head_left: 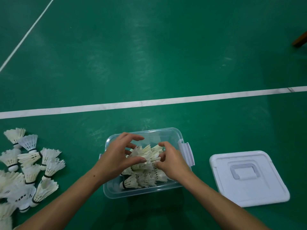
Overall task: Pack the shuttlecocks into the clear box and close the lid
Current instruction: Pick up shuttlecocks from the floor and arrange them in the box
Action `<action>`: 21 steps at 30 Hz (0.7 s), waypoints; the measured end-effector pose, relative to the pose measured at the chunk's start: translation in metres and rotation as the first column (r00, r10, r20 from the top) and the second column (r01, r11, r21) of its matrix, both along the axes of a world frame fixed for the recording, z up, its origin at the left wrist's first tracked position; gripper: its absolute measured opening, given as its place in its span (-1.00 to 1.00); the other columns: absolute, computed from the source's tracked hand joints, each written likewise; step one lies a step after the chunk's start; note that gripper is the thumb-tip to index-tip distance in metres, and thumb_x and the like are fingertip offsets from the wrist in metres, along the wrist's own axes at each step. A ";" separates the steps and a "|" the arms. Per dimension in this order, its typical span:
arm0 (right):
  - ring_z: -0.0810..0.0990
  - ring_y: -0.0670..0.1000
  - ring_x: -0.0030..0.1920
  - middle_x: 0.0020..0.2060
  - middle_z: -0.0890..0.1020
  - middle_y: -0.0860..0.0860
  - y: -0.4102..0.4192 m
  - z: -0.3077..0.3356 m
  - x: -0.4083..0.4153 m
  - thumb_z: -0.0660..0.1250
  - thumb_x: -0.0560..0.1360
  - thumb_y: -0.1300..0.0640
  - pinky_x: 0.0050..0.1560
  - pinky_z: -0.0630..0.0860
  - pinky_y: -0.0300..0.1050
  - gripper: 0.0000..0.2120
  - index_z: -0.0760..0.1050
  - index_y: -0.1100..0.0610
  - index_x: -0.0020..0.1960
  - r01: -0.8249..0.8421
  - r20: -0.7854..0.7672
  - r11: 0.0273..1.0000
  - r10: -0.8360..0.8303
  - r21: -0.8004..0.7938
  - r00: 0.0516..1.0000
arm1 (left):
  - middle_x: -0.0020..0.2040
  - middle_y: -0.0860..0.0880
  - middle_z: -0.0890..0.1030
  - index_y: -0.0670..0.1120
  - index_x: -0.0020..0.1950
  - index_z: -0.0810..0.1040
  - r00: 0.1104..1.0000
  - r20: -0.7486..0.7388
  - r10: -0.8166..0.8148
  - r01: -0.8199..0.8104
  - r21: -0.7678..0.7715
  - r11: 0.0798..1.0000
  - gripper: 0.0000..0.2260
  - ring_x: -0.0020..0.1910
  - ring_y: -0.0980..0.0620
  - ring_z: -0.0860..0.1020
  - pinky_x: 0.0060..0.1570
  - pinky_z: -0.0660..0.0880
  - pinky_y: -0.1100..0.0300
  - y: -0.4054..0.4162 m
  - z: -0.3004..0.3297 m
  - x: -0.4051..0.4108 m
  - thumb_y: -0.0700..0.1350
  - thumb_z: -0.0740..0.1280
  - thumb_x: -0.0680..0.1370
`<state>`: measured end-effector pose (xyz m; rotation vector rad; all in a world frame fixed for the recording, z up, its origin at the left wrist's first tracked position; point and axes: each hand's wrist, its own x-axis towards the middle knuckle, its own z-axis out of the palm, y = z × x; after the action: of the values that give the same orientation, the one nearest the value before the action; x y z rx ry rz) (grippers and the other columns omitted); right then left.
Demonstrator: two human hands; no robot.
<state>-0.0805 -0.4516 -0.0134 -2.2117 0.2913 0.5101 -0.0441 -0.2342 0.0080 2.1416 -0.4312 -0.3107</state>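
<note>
green court floor [149,55], white lines | box [167,131] open, lid [265,196] beside it | both hands curled round shuttlecocks [146,155] in box | loose pile [29,171] left

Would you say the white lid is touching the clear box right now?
Apart: the head view shows green floor between the white lid and the clear box.

A green sports-court floor [149,55] is crossed by white boundary lines [166,99]; soft glare is reflected; a brown wooden object [300,40] is seen at the right edge.
</note>
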 end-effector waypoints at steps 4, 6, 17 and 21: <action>0.56 -0.05 0.28 0.31 0.58 -0.08 -0.015 0.037 -0.004 0.55 0.51 0.09 0.31 0.54 -0.02 -0.24 0.25 -0.05 0.60 -0.074 0.184 0.988 0.098 -0.136 0.978 | 0.27 0.25 0.55 0.20 0.33 0.54 0.999 0.036 -0.020 0.021 -0.027 0.999 -0.42 0.16 0.22 0.61 0.08 0.61 0.28 -0.011 0.014 0.003 0.21 0.58 0.34; 0.51 -0.17 0.31 0.31 0.57 -0.19 -0.021 0.050 -0.008 0.57 0.49 0.06 0.35 0.49 -0.14 -0.28 0.32 -0.13 0.55 -0.150 0.297 0.985 0.168 -0.082 0.940 | 0.26 0.23 0.56 0.16 0.34 0.54 0.999 0.034 -0.012 0.015 -0.072 0.997 -0.41 0.14 0.23 0.61 0.02 0.61 0.32 -0.023 0.021 0.008 0.15 0.61 0.35; 0.53 -0.24 0.11 -0.07 0.59 -0.23 -0.044 0.034 -0.017 0.54 0.51 0.04 0.05 0.40 -0.38 -0.58 0.51 -0.20 0.30 0.009 0.462 0.996 0.032 -0.087 0.886 | 0.23 0.17 0.65 0.10 0.31 0.58 0.994 -0.095 -0.057 0.042 -0.151 0.988 -0.42 0.14 0.24 0.65 0.18 0.64 0.18 -0.058 0.003 0.029 0.23 0.55 0.34; 0.52 -0.22 0.04 -0.07 0.56 -0.23 -0.053 0.033 -0.022 0.53 0.51 0.07 -0.01 0.40 -0.36 -0.54 0.48 -0.19 0.33 0.119 0.492 0.979 -0.025 -0.162 0.871 | 0.30 0.10 0.68 0.13 0.44 0.55 0.977 0.113 -0.179 0.158 0.173 0.972 -0.64 0.21 0.18 0.66 0.27 0.62 0.07 -0.045 -0.024 0.035 -0.03 0.41 0.64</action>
<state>-0.1029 -0.5048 0.0193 -2.4131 0.1537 -0.1359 -0.0095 -0.2790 -0.0164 2.2977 -0.6850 -0.3145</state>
